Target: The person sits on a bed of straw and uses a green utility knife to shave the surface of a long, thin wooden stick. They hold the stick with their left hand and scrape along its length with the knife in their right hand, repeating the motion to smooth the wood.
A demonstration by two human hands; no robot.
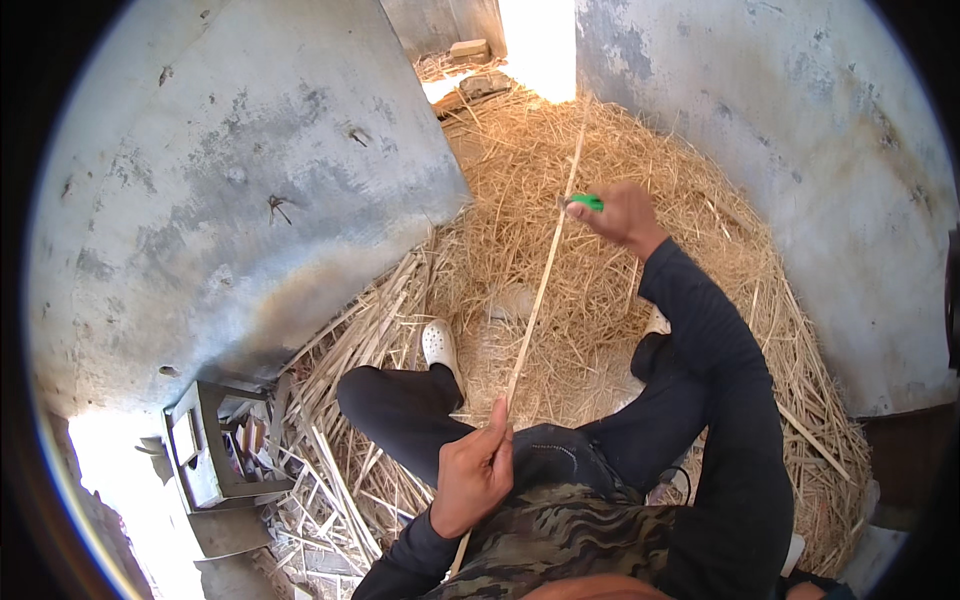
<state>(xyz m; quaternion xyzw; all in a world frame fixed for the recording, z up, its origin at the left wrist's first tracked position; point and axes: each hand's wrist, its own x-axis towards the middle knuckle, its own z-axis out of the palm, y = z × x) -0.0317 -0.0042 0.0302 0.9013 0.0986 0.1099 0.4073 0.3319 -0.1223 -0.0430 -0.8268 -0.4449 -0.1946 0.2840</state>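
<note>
A long, thin, pale strip (pixel 540 293), like split bamboo or cane, runs from my lap away toward the bright gap ahead. My left hand (pixel 474 478) is closed around its near part, with the index finger laid along it. Farther out, my right hand (pixel 626 216) grips a small green-handled tool (pixel 587 202). The tool's short greyish end meets the strip, but its exact shape is too small to make out. Thin shavings (pixel 500 250) lie beneath the strip and between my legs.
Grey worn walls (pixel 250 190) stand on the left and right. Loose split strips (pixel 340 340) pile up at the left beside a small open cabinet (pixel 225 440). White clogs (pixel 440 345) are on my feet. Bricks (pixel 470 48) lie near the bright opening.
</note>
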